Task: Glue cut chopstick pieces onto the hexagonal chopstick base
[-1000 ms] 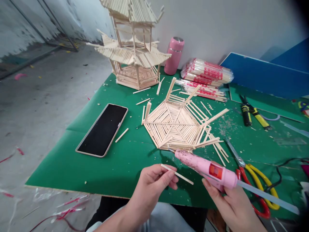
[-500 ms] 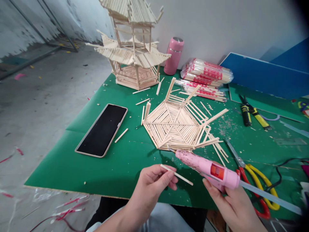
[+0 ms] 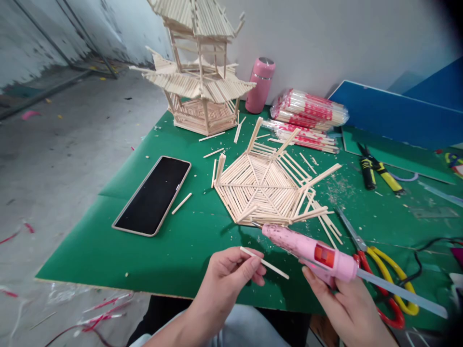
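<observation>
Between thumb and fingers, my left hand (image 3: 231,274) pinches a short wooden stick (image 3: 269,265) above the front of the table. My right hand (image 3: 347,303) grips a pink hot glue gun (image 3: 307,246), a clear glue stick (image 3: 401,291) jutting from its rear. The gun's metal nozzle is at the front edge of a six-sided stick base (image 3: 258,188); whether it touches cannot be told. Pairs of sticks rise from the base's corners, and rail-like rows of sticks line its far right sides. Several loose sticks (image 3: 327,221) lie against its right side.
A stick pagoda (image 3: 202,86) stands at the back left, beside a pink flask (image 3: 260,84) and wrapped stick bundles (image 3: 307,115). A phone (image 3: 154,195) lies at left. Scissors (image 3: 376,270), a black cord (image 3: 415,262) and yellow-handled pliers (image 3: 379,168) occupy the right.
The glue gun has shifted very slightly left. Both hands otherwise keep their place, and the stick base has not moved.
</observation>
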Demonstrator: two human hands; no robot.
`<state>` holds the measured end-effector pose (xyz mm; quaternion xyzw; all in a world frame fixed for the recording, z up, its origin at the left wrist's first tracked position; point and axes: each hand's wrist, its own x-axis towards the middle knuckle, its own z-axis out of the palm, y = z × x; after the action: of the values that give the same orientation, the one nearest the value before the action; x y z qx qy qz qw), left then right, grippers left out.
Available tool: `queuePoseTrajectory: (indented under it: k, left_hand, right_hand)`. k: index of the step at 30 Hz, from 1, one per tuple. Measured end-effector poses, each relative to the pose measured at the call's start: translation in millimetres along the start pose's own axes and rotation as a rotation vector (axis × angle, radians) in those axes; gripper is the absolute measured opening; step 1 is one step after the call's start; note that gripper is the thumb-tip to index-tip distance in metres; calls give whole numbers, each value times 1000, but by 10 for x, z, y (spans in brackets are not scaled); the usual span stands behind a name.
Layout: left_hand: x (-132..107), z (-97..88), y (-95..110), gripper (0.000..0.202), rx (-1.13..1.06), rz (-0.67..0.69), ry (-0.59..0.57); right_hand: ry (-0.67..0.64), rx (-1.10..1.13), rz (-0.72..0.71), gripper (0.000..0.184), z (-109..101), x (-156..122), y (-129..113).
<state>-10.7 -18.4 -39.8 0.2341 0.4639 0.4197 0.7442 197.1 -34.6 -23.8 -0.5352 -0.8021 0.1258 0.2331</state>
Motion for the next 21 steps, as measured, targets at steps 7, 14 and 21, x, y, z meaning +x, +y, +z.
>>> queuePoseTrajectory:
  k: [7,14,21]
  left_hand:
    - [-13,-1,0,16,-6,-1,-2]
    - [-26,23,54,15,22,14,9]
    - [-23,3,62,15,92,5,13]
  right_hand:
    - [-16,-14,6,25,-10,4,-27]
    - [-18,-72,55,22,-52,-109,30]
    - [152,-253,205,25,-209,-473,230]
